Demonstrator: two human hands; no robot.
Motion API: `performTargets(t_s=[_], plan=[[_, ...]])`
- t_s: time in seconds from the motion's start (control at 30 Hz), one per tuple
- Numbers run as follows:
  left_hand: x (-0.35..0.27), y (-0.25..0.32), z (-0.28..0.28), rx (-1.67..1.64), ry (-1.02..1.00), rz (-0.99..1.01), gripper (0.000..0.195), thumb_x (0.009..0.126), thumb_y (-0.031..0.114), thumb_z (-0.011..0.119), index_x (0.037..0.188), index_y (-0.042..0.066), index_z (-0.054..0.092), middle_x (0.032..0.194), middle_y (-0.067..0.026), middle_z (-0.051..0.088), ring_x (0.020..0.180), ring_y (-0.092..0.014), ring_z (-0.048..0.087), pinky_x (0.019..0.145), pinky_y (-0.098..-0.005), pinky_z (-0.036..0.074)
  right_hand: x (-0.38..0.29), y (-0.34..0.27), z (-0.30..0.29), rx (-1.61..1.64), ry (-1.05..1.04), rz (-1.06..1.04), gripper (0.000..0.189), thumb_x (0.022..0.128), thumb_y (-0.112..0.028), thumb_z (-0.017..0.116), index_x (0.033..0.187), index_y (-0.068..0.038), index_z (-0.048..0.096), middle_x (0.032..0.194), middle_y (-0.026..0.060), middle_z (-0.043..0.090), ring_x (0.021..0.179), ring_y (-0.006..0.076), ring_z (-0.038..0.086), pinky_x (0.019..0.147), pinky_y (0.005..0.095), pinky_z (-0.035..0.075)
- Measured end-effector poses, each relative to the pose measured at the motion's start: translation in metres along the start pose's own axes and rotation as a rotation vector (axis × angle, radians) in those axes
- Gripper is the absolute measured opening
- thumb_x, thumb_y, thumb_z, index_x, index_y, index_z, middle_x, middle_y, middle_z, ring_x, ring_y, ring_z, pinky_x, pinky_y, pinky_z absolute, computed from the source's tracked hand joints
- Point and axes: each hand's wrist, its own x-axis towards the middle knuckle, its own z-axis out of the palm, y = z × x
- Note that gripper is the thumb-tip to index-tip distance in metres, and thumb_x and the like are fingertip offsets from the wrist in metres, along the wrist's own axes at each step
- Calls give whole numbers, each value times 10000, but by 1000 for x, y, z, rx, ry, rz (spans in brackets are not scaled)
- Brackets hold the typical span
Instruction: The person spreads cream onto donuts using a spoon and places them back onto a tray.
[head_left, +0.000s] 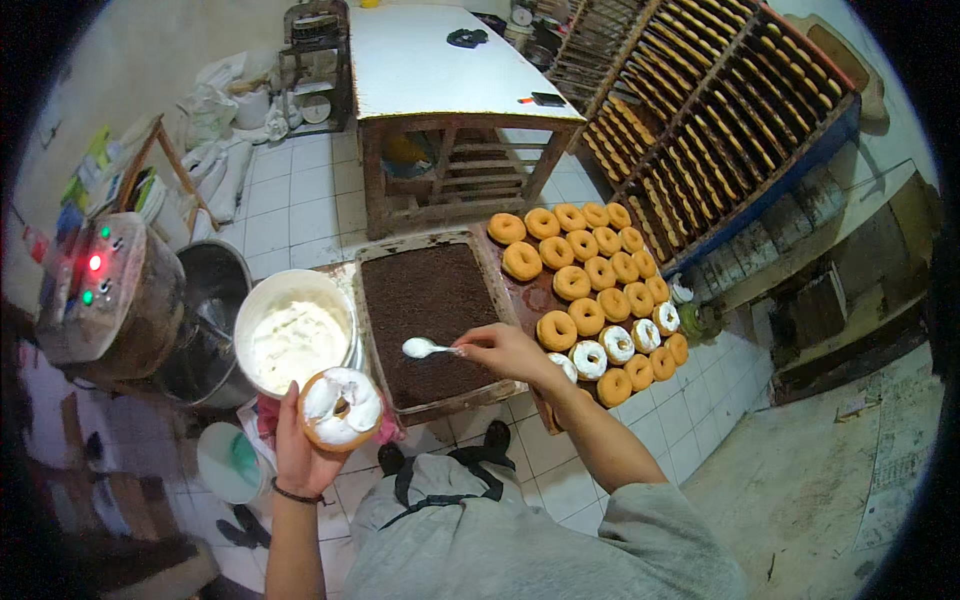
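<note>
A ring doughnut (341, 409) with white cream over its top rests in my left hand (304, 439), beside the rim of a white bucket (251, 300) of white cream (296, 341). My right hand (506, 351) grips a spoon (420, 348) by its handle; the bowl bears white cream. The spoon is above a rectangular tray (417, 244) of dark brown crumbs (427, 300). Right of it, a board (531, 296) holds rows of plain doughnuts (556, 330) and several white-coated ones (589, 360).
Left of the bucket stands a machine with lit lamps (112, 292) and a metal bowl (202, 330). A white-topped table (442, 67) is ahead, a rack (697, 112) of filled trays at the right. A pail (232, 465) stands on the floor, low left.
</note>
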Motion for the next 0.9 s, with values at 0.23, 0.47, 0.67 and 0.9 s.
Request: performTargets(t_s=[0.23, 0.47, 0.67, 0.9], plan=[[130, -115, 63, -30, -173, -271, 600, 1065, 477, 313, 1447, 30, 433, 1437, -141, 519, 1322, -308, 505, 1134, -482, 380, -142, 118, -110, 446, 671, 114, 246, 976, -182, 640, 1153, -18, 691, 827, -58, 627, 657, 7, 471, 571, 173, 367], [275, -220, 77, -9, -34, -234, 719, 1034, 601, 266, 1491, 55, 369, 1468, -162, 480, 1338, -328, 494, 1121, -502, 396, -273, 217, -149, 649, 1095, 488, 283, 978, -261, 641, 1169, -57, 685, 644, -104, 382, 533, 10, 302, 469, 199, 221], [326, -236, 53, 174, 92, -146, 796, 993, 672, 279, 1465, 47, 419, 1424, -166, 529, 1286, -318, 549, 1096, -490, 428, -324, 266, -134, 773, 1201, 645, 285, 994, -271, 619, 1193, -72, 663, 643, -95, 329, 538, 12, 288, 464, 193, 215], [324, -242, 34, 207, 218, -111, 783, 978, 688, 341, 1465, 81, 431, 1428, -139, 540, 1296, -311, 544, 1100, -499, 419, -310, 278, -149, 821, 1187, 645, 272, 1006, -259, 591, 1207, -87, 655, 653, -91, 303, 535, 13, 293, 444, 189, 220]])
